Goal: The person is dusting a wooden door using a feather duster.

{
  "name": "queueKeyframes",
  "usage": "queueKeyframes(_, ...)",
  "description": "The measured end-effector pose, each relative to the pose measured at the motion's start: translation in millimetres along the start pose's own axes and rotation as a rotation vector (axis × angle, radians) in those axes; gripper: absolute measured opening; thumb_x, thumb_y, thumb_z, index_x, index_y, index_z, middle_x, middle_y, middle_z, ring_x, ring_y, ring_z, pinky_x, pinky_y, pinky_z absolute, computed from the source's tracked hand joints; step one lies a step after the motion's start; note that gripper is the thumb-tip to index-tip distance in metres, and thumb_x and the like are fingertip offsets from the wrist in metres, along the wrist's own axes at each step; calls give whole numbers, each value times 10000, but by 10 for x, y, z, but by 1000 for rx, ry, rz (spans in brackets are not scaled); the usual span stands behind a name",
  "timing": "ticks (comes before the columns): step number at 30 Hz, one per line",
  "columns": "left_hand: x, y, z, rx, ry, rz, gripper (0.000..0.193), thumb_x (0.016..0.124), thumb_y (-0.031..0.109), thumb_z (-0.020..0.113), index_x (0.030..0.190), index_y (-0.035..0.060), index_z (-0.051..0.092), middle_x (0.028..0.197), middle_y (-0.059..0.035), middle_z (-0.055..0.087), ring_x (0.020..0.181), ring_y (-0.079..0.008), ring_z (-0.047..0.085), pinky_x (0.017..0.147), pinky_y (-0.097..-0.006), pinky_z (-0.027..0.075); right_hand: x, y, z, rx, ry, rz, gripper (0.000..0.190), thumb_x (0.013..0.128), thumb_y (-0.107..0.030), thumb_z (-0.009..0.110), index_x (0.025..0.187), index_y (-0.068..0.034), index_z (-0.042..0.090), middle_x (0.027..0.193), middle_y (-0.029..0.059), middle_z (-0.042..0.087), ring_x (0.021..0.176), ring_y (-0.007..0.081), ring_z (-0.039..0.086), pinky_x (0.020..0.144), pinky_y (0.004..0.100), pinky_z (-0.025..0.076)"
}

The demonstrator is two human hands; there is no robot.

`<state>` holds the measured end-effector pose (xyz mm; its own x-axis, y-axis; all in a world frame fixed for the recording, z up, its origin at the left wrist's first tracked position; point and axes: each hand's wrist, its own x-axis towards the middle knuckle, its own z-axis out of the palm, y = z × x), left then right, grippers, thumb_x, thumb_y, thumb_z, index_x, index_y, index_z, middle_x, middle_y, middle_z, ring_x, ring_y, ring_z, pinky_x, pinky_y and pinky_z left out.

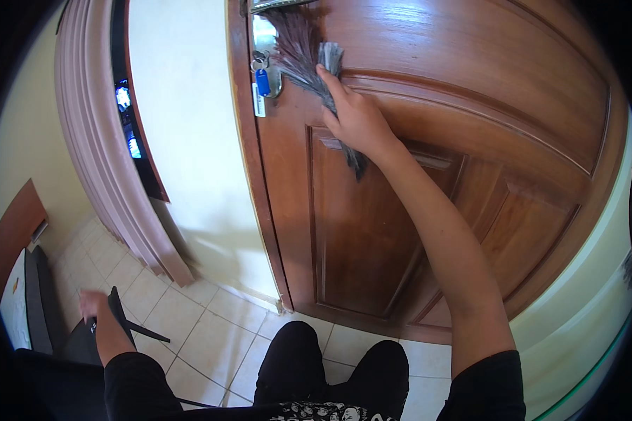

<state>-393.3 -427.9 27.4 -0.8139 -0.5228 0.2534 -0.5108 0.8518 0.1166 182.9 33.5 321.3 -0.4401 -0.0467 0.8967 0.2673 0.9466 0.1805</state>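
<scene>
My right hand (357, 121) grips a feather duster (301, 50) with brown and grey plumes around its narrow part. The plumes lie against a brown wooden panel door (368, 237), beside its metal lock plate (266, 31) and below the handle at the top edge. A key ring with a blue tag (262, 82) and a white tag (258, 102) hangs at the lock. Off to the lower left, my left hand (92, 305) is blurred above a black piece of furniture (79, 337). Nothing shows in it, and its fingers look loosely apart.
A pink curtain (92, 131) hangs left of the pale wall (189, 131), beside a dark opening with bright reflections. A bed with a wooden headboard (16, 231) stands far left. Beige tiles (216, 337) cover the floor. A green-edged glass surface (590, 387) lies at right.
</scene>
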Motion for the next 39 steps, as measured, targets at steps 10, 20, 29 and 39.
queueKeyframes(10,-2647,2228,-3237,-1631,699,1095,559,815,336,639,1216,-10,460,1239,-197,469,1179,-346,427,993,-432,324,-10,-63,-33,9,-21,66,612,790,-117,569,1363,-80,357,1061,245,595,829,414,609,726,461,498)
queueKeyframes(20,-4088,2567,-3952,-2259,479,1282,468,893,307,496,1275,40,453,1386,-197,377,1321,-341,309,1074,-473,212,5,-120,-13,43,40,19,585,837,-98,520,1389,-84,327,1029,277,587,889,428,590,744,468,476)
queueKeyframes(29,-4093,2521,-3929,-2095,613,1232,423,870,279,516,1266,134,523,1388,-193,375,1287,-365,342,1050,-464,246,-597,-1021,458,3,-236,478,675,895,-121,450,1440,-23,65,955,333,572,734,478,601,653,519,507)
queueKeyframes(39,-4137,2498,-3967,-2119,556,1229,414,852,235,518,1255,139,532,1395,-175,379,1295,-351,339,1050,-456,249,130,-912,431,27,-5,423,666,888,-67,457,1422,24,68,774,313,588,699,470,585,619,513,460)
